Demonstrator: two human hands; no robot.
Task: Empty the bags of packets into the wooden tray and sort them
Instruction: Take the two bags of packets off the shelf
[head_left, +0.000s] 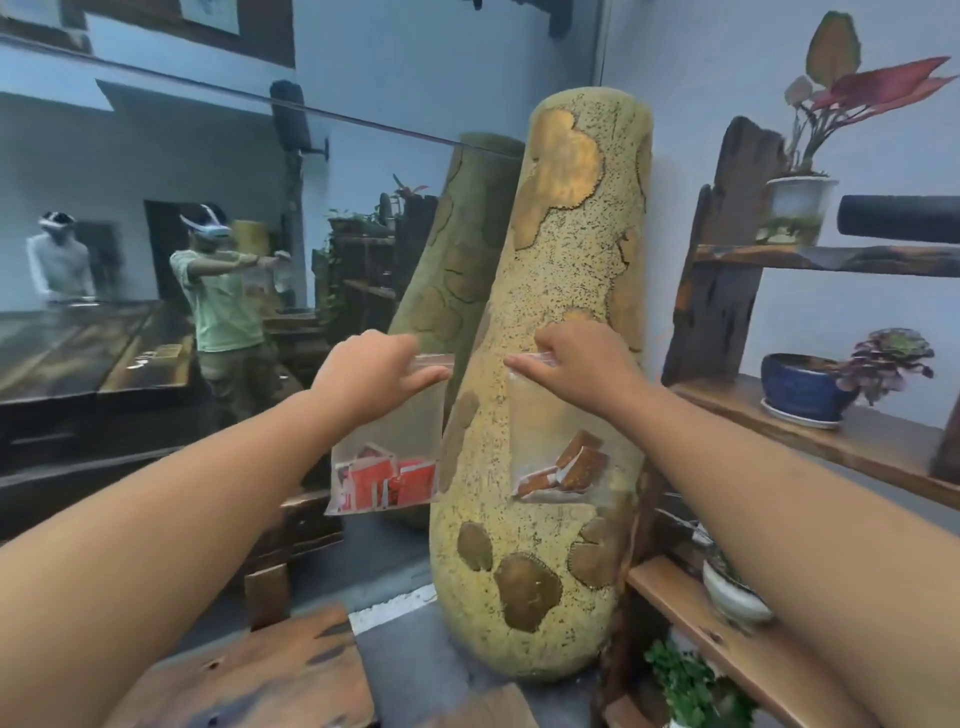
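Two clear bags held up in front of the tall speckled vase (550, 364): left hand (363, 371) fingers pinched on the red-packet bag (387, 457), right hand (576, 364) pinched on the brown-packet bag (563, 452). No tray visible. Risk: top-edge pinch slips, bag drops beside vase.

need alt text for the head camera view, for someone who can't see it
Two bare arms reach forward, each hand holding a clear bag of packets by its top: the left hand holds a bag of red packets, the right hand a bag of brown packets. Behind them stands a tall speckled yellow vase, with potted plants on wooden shelves to the right.
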